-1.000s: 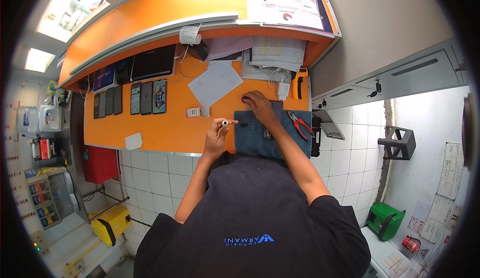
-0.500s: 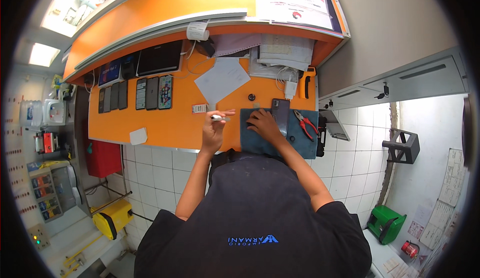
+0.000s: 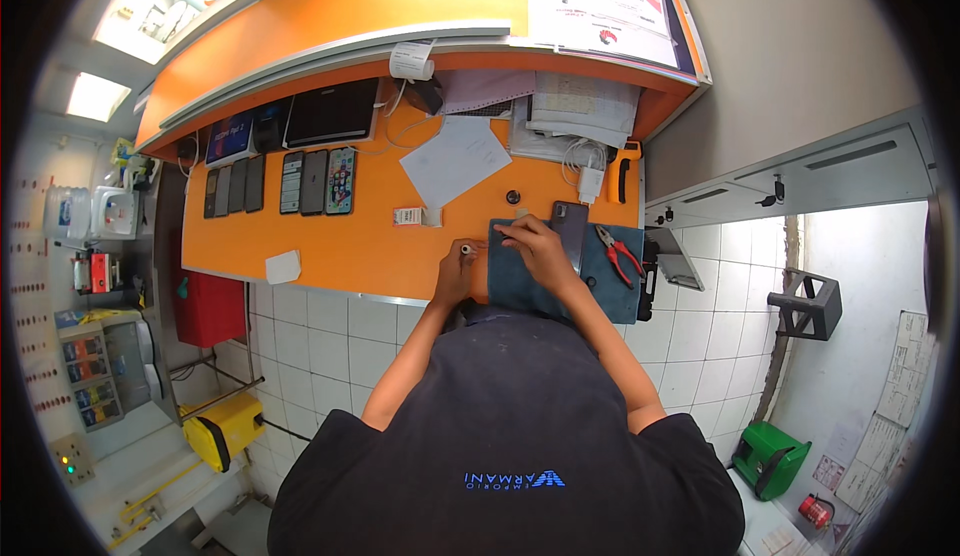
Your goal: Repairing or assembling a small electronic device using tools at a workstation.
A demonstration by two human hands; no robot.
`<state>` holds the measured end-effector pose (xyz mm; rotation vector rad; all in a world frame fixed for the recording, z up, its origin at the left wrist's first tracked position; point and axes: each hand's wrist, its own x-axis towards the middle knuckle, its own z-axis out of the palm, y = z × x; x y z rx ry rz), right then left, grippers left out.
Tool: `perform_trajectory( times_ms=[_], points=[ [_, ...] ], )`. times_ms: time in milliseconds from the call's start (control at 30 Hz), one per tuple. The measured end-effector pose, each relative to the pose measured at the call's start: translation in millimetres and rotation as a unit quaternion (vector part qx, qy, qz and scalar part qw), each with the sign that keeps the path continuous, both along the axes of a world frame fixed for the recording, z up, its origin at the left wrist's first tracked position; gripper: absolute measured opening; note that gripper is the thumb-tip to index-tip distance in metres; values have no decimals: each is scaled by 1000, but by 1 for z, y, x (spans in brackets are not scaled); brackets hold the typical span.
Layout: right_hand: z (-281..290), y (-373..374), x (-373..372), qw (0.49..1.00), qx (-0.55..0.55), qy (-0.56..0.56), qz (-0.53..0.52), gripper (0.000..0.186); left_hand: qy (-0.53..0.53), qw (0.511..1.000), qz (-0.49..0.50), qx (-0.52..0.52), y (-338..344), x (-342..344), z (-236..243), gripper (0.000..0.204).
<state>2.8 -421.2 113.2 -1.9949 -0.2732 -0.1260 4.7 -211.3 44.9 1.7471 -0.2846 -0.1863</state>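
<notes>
At the near edge of the orange desk point(image 3: 350, 246), my left hand point(image 3: 453, 281) is closed around a slim white tube-like thing point(image 3: 467, 250), seen almost end-on. Just to its right, my right hand point(image 3: 545, 256) hovers over the left part of a dark teal mat point(image 3: 515, 291). Its thumb and fingertips are pinched together; whatever they hold is too small to name. A dark smartphone point(image 3: 570, 231) lies on the mat beside that hand. Farther right rest pliers with red handles point(image 3: 622, 258). Near the right wrist is a small dark round piece point(image 3: 590, 282).
Several phones point(image 3: 315, 184) lie in rows at the left. White paper point(image 3: 455, 161), a small box point(image 3: 407, 217) and a black round piece point(image 3: 513, 197) are beyond my hands. A white charger point(image 3: 590, 184) and a yellow-black tool point(image 3: 625, 171) sit at the back right, under the shelf point(image 3: 340, 41).
My left hand has come nearer and to the right, turning the white tube end-on. The right hand's fingers, earlier spread low on the mat, are now lifted and pinched.
</notes>
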Motion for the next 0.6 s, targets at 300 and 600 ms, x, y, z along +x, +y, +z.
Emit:
perform_trajectory(
  times_ms=[300, 600],
  points=[
    [99, -6, -9, 995, 51, -51, -74, 21, -87, 996, -20, -6, -17, 6, 80, 19],
    [197, -38, -20, 981, 90, -160, -69, 18, -165, 982, -96, -12, -27, 0, 212, 28]
  ],
)
